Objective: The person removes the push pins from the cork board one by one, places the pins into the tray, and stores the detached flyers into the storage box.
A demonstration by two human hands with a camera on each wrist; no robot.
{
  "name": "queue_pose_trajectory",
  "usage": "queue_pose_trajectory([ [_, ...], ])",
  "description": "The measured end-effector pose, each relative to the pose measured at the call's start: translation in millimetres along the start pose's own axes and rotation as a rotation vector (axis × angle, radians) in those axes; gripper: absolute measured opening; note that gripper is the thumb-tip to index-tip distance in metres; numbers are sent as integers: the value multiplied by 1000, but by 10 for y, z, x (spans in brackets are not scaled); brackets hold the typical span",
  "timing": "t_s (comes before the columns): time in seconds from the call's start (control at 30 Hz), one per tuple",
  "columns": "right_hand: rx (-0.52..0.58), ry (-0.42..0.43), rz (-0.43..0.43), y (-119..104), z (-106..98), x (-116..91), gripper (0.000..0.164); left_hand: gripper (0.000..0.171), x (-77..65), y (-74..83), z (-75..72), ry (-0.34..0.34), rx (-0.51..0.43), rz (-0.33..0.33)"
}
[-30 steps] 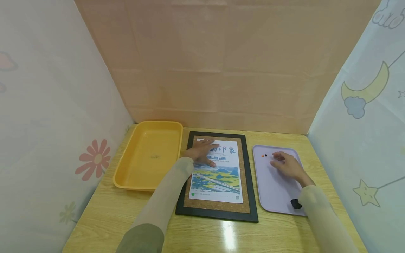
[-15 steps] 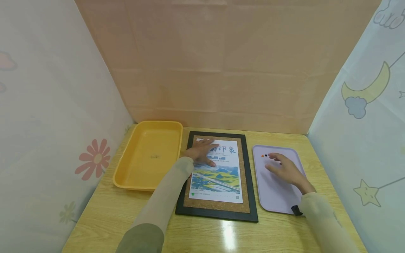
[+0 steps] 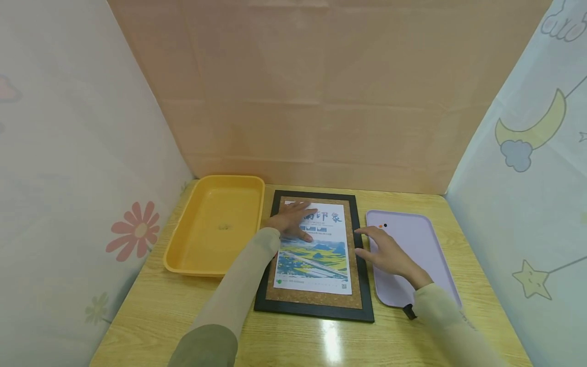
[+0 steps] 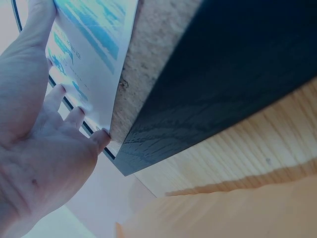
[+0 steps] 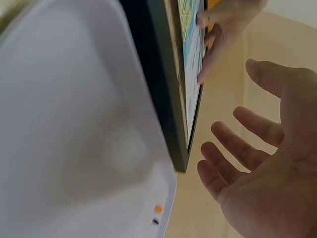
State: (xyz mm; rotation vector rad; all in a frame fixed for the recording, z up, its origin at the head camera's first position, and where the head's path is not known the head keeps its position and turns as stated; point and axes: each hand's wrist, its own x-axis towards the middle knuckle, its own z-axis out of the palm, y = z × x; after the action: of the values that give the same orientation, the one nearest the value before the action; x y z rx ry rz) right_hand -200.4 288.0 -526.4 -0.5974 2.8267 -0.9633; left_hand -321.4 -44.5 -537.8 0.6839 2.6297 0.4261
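A printed poster (image 3: 316, 262) with a landscape picture lies on a black-framed cork board (image 3: 316, 299). My left hand (image 3: 290, 223) rests on its upper left part, fingers spread, covering some of the print. A small green dot, perhaps a pushpin (image 3: 279, 281), marks the poster's lower left corner. My right hand (image 3: 387, 253) hovers between the lilac tray (image 3: 428, 237) and the board's right edge. In the right wrist view, its fingers (image 5: 237, 148) are apart and nothing shows between them. A tiny orange piece (image 3: 380, 226) and a tiny black piece (image 3: 385, 225) lie in the tray.
A yellow bin (image 3: 215, 214) stands left of the board on the wooden table (image 3: 293, 341). Behind rises a tan backdrop (image 3: 293, 102), with patterned sheets at both sides. A black item (image 3: 409, 311) sits at my right wrist.
My right hand has moved left from over the lilac tray to the board's right edge, its fingers spreading a little. My left hand stays on the poster.
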Motion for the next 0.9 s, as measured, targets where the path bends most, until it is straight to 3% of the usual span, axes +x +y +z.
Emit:
queue_pose_trajectory([
  [0.33,18,-70,-187,-346,335,110,47,106,-54,52,-40,-7,10,-1],
  [0.53,45,-129,-193,-476,492,145,43,105,-48,64,-36,-4,34,12],
  [0.9,46,-194,-269,-690,709,222,38,107,-41,9,-2,19,-18,42],
])
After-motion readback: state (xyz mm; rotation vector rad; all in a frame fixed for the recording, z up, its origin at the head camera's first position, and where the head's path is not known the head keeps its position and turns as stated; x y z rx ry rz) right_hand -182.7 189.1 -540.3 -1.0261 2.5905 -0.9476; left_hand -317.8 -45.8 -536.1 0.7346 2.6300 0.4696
